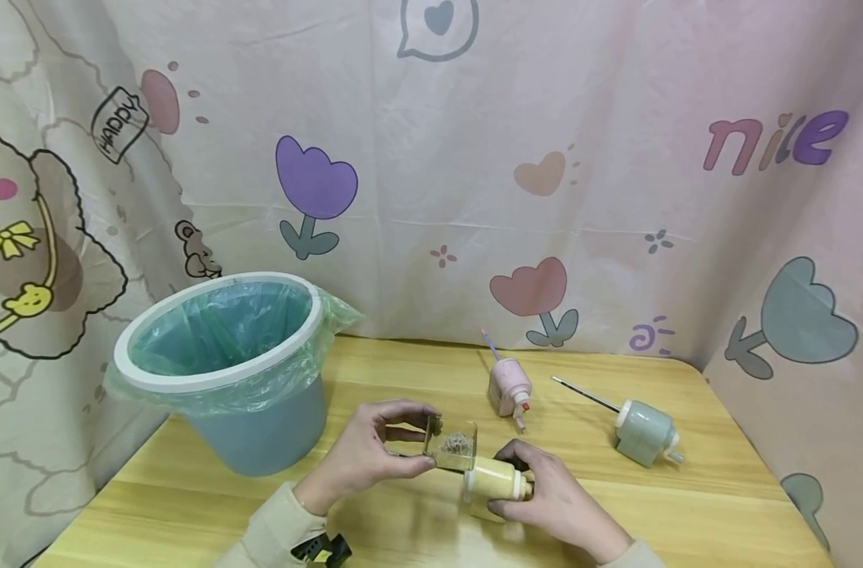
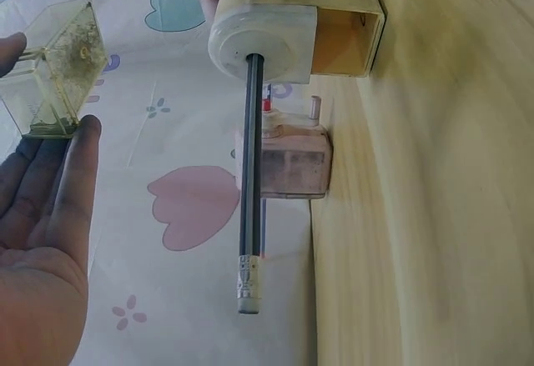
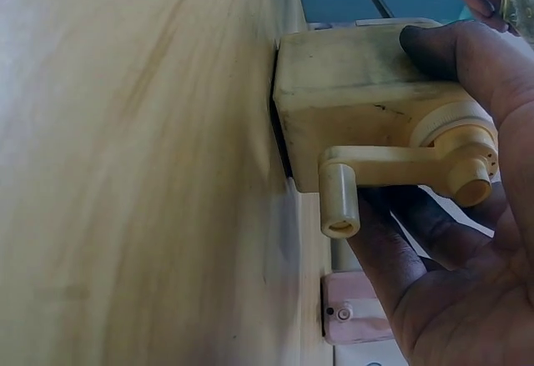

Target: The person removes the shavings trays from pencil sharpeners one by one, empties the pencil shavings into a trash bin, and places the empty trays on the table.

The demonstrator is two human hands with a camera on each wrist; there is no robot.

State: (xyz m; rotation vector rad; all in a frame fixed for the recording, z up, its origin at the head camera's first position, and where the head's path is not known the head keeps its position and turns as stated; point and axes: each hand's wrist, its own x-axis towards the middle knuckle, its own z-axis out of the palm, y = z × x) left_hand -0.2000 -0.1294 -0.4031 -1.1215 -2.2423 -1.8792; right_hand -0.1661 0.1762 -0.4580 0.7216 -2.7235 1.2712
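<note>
My left hand (image 1: 367, 450) pinches a clear, yellowish shavings drawer (image 1: 453, 451) between thumb and fingers, off the table. Grey pencil shavings lie inside it. Just to its right, a yellow hand-crank pencil sharpener (image 1: 494, 483) is gripped by my right hand (image 1: 559, 501), the thumb on one side and fingers on the other. A dark pencil (image 2: 251, 166) with an eraser end sticks out of the sharpener's front. The drawer slot (image 2: 344, 42) below that front stands open in the left wrist view. In the right wrist view, the crank handle (image 3: 339, 199) faces the camera.
A blue bin (image 1: 261, 434) lined with a green plastic bag stands at the left. Farther back is a pink sharpener (image 1: 508, 380) holding a purple pencil (image 1: 490, 344). A grey-green sharpener (image 1: 644, 432) with a dark pencil (image 1: 586, 393) sits at the right. A printed curtain (image 1: 417, 158) hangs behind the table.
</note>
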